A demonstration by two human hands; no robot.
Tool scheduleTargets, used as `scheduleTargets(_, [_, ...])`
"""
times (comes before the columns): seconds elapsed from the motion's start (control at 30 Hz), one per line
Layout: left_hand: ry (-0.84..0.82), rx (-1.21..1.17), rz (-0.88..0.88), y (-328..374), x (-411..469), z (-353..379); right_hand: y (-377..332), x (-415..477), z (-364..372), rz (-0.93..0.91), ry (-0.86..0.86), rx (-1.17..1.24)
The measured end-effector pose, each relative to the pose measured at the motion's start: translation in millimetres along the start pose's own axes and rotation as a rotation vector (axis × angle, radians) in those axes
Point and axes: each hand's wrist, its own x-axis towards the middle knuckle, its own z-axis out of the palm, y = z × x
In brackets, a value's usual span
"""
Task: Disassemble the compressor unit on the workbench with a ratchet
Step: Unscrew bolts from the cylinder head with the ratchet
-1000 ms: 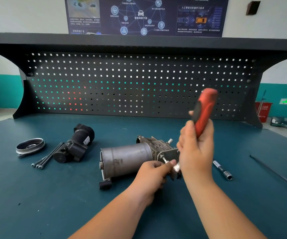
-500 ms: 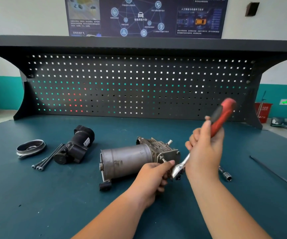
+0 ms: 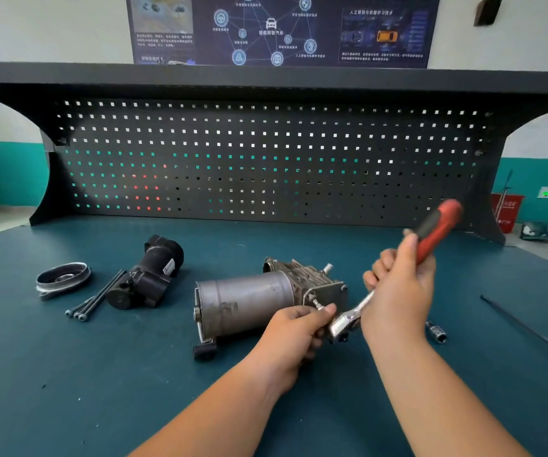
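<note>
The compressor unit (image 3: 249,300), a grey metal cylinder with a cast head at its right end, lies on its side in the middle of the green workbench (image 3: 68,390). My right hand (image 3: 397,288) grips the red-and-black handle of the ratchet (image 3: 437,229), which slants up to the right. Its chrome head (image 3: 345,321) sits at the near right corner of the compressor head. My left hand (image 3: 295,331) holds the ratchet's socket end, thumb against the chrome head by a protruding bolt.
A black removed motor part (image 3: 149,273), long bolts (image 3: 96,300) and a round metal cover (image 3: 63,278) lie at the left. A socket extension (image 3: 435,331) and a long screwdriver (image 3: 526,328) lie to the right. A black pegboard (image 3: 266,159) closes the back.
My right hand has swung the ratchet handle from nearly upright down to the right. The left hand has stayed at the ratchet head, and the compressor has not shifted.
</note>
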Motion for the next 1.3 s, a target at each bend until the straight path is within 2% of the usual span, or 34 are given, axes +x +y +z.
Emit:
scheduleTargets(0.07, [-0.019, -0.038, -0.018, 0, 0, 1, 3, 11, -9, 0.226, 0.198, 0.117])
scheduleTargets(0.13, [-0.023, -0.075, -0.035, 1, 0, 3, 7, 15, -17, 0.392, 0.305, 0.219])
scheduleTargets(0.2, [-0.019, -0.087, -0.058, 2, 1, 3, 9, 15, -18, 0.403, 0.313, 0.231])
scheduleTargets(0.33, [0.010, -0.046, -0.088, 4, 0, 2, 0, 8, -4, 0.115, 0.133, 0.107])
scheduleTargets(0.47, [0.026, 0.097, -0.048, 3, -1, 1, -5, -16, 3, -0.210, -0.264, -0.069])
scheduleTargets(0.57, [0.023, 0.135, -0.001, 2, -1, 0, -1, -32, 2, -0.487, -0.524, -0.347])
scheduleTargets(0.63, [0.023, 0.160, 0.031, 3, -2, 0, 2, -37, 1, -0.696, -0.643, -0.486])
scheduleTargets(0.67, [0.024, 0.161, 0.044, 3, -3, 0, 3, -38, 0, -0.732, -0.656, -0.506])
scheduleTargets(0.7, [0.024, 0.149, 0.052, 2, -2, 0, 3, -37, 1, -0.710, -0.639, -0.491])
scheduleTargets(0.8, [0.025, 0.102, 0.056, 0, -1, 1, 0, -28, 3, -0.400, -0.463, -0.267])
scheduleTargets(0.9, [0.009, 0.054, 0.031, 0, -2, 0, -2, -6, 1, -0.138, -0.138, -0.056])
scheduleTargets(0.97, [0.001, 0.010, 0.016, 0, -1, 0, -2, 7, -6, 0.116, 0.108, 0.068])
scheduleTargets(1.07, [0.003, -0.036, 0.001, 3, -1, 2, 4, 15, -17, 0.448, 0.315, 0.308])
scheduleTargets(1.17, [0.013, -0.015, -0.025, 5, -1, 1, 4, 14, -17, 0.410, 0.299, 0.297])
scheduleTargets(1.3, [0.052, 0.082, -0.052, 7, -4, 0, -4, 1, -1, 0.090, 0.075, 0.133])
